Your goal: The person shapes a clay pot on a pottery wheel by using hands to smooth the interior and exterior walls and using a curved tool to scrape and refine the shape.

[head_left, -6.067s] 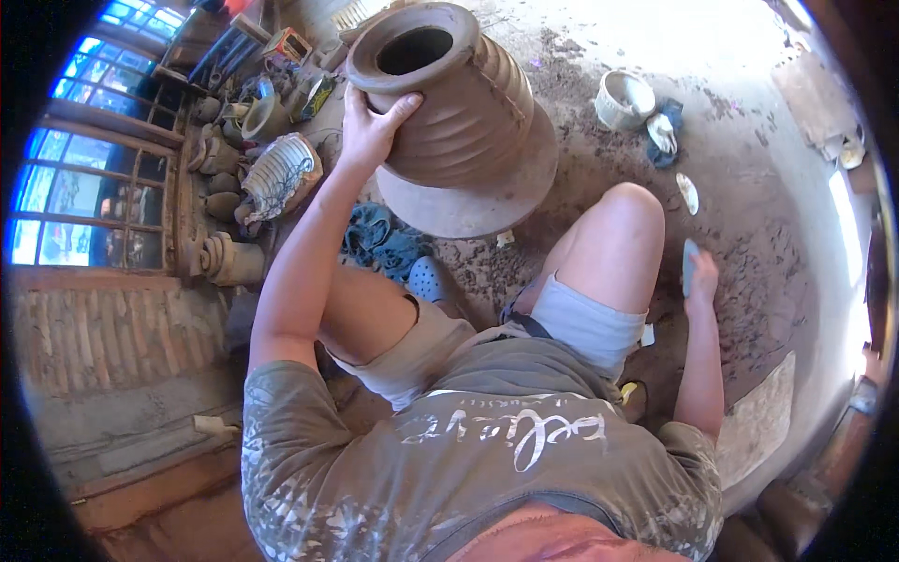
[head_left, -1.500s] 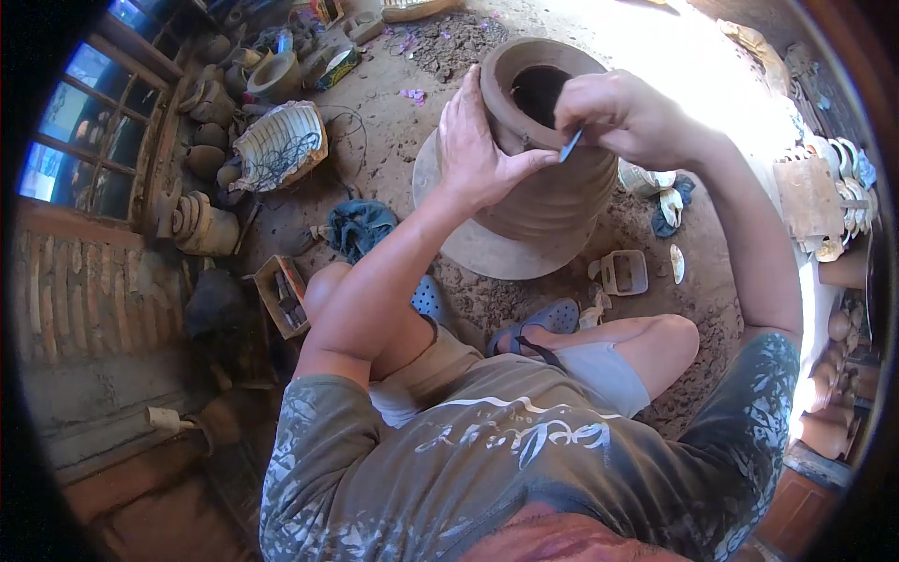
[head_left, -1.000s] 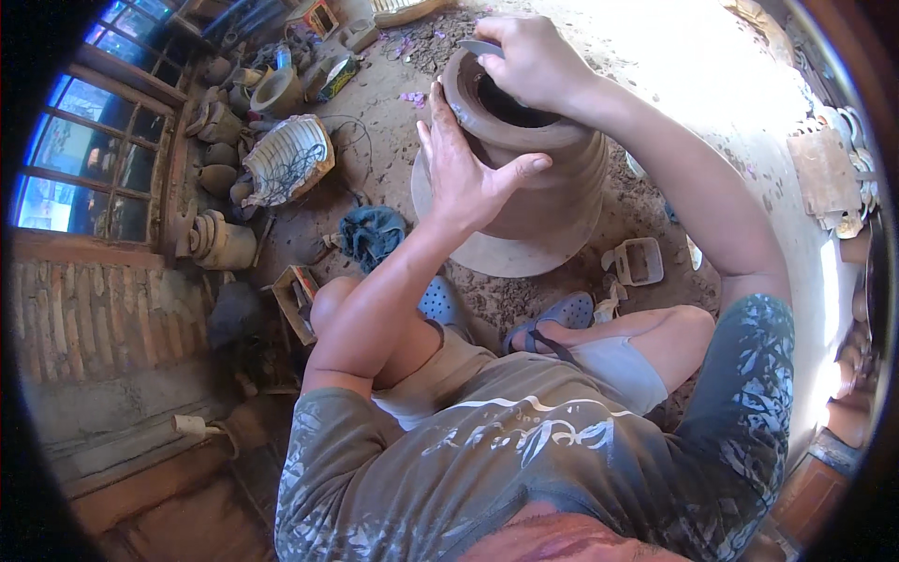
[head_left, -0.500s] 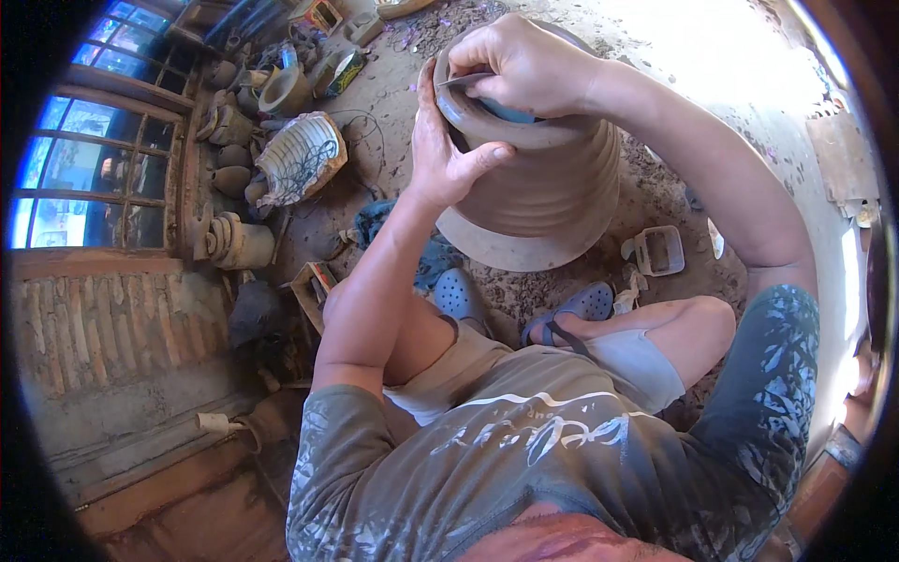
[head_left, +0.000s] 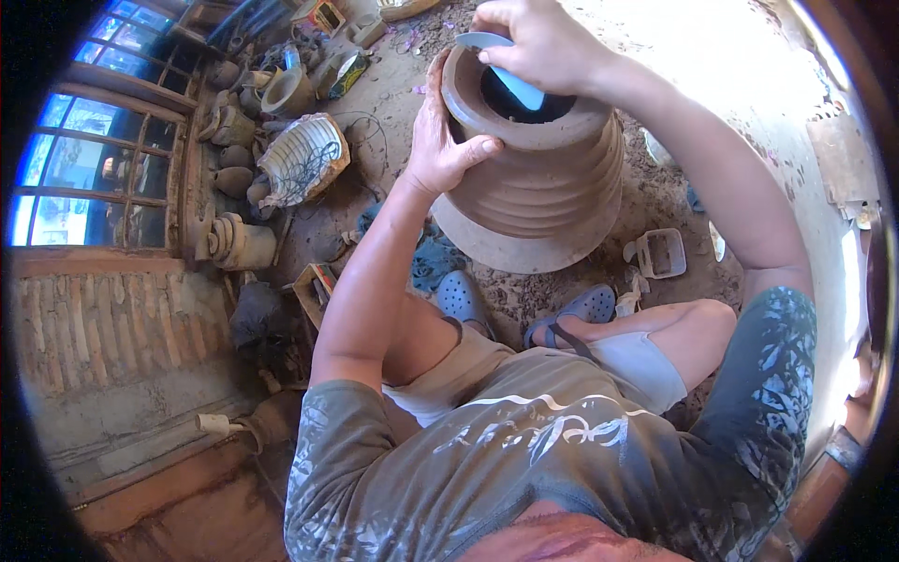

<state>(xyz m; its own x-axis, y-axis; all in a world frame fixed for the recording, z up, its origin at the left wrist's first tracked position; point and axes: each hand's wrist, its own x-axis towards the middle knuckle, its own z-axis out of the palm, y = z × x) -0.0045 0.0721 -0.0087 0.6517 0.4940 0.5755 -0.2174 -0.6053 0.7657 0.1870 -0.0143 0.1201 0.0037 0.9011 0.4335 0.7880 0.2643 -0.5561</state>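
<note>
Under the right hand (head_left: 548, 47), brown clay pot (head_left: 538, 173), upright, ribbed outside, dark mouth facing up. Pot stands on a pale round disc (head_left: 506, 255), wider than its base. Right hand closed, gripping a blue scraper (head_left: 517, 89) between thumb and fingers: one end pokes out left of the fingertips, over the far-left part of the rim, other end slants down below the fingers over the mouth. Can't tell if scraper touches clay. Left hand (head_left: 435, 155) open, laid against the pot's left side: fingers run up along the rim's outer edge, thumb sticks out right across the near side of the neck.

Left of left hand: ribbed tray (head_left: 302, 161) with tangled wire inside, on the floor (head_left: 398, 84). Farther up-left, bowl (head_left: 286, 92) among small pots, green pack (head_left: 348, 75) just right of it. Far left, window (head_left: 94, 169) with dark bars.

Below left hand: blue-green cloth (head_left: 438, 260) beside the disc, then a blue clog (head_left: 459, 295) on the left foot. Open box (head_left: 318, 288) just left of the left forearm, contents unclear.

Below right hand, right of the disc: clear tub (head_left: 665, 255) on the floor. Well right of right hand: brown sheet (head_left: 843, 157) near the picture's rim.
</note>
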